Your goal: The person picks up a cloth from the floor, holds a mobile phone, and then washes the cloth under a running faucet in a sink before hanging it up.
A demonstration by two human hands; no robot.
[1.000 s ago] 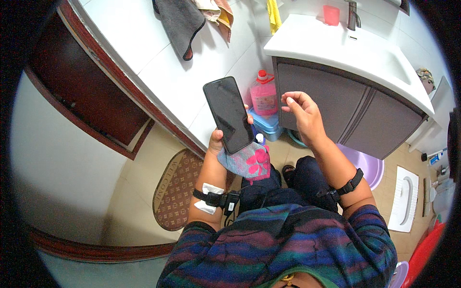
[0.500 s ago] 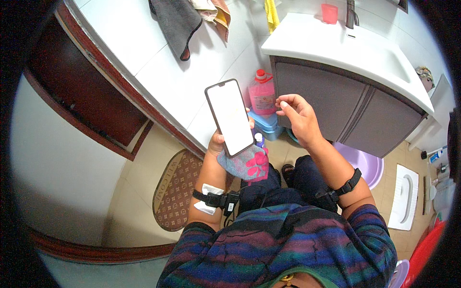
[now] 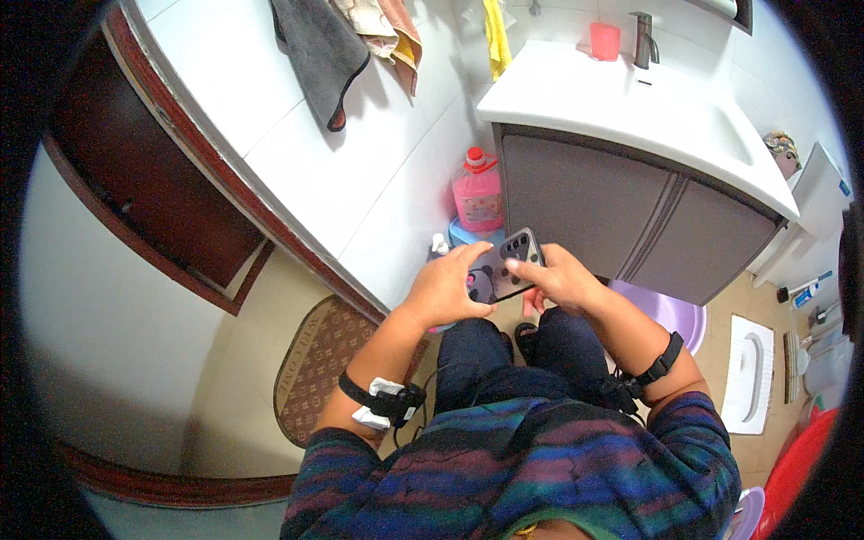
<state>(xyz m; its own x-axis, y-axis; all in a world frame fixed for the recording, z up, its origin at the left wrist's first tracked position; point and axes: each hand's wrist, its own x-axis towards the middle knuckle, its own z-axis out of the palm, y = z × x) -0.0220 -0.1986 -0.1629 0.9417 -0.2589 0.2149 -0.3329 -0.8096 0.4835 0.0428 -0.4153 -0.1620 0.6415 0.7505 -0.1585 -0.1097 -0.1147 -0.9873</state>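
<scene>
Below, beige floor tiles (image 3: 243,360) meet white wall tiles (image 3: 297,153)

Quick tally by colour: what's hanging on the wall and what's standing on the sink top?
Grey towel: 1
Orange-and-cream towel: 1
Yellow cloth: 1
Pink cup: 1
Total: 4

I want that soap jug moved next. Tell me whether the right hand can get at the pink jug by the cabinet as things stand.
Probably not yet. The right hand and the left hand both hold the phone. The pink jug stands on the floor beyond them with nothing in front, so a freed hand looks likely to reach it.
</scene>
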